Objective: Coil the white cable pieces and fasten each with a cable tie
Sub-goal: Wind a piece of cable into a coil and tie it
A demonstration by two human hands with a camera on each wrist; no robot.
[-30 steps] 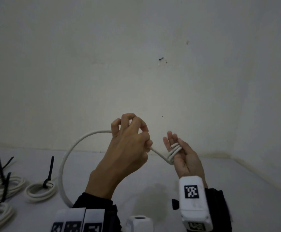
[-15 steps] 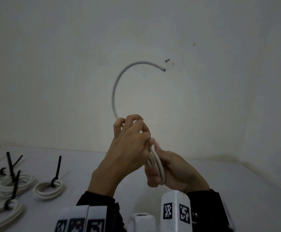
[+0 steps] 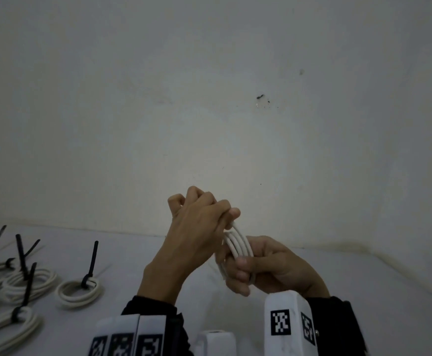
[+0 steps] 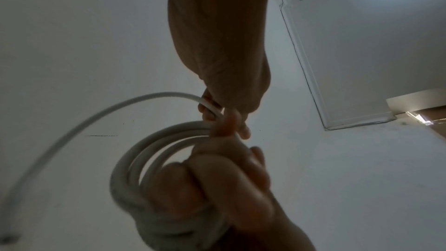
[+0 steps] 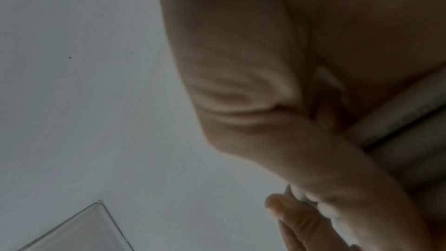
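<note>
While both hands are up in front of the wall, they hold one white cable [image 3: 238, 244].

The right hand [image 3: 268, 265] has its fingers curled round the loops. The left hand [image 3: 199, 227] pinches the cable at the top, at 12 o'clock; a loose end swings free. Four tied coils [image 3: 80, 291] with black cable ties [image 3: 91, 263] lie on the table [image 3: 363, 291] at 9 o'clock.

Dim room; plain white wall [image 3: 209, 98], small dark mark [image 3: 260, 97].
</note>
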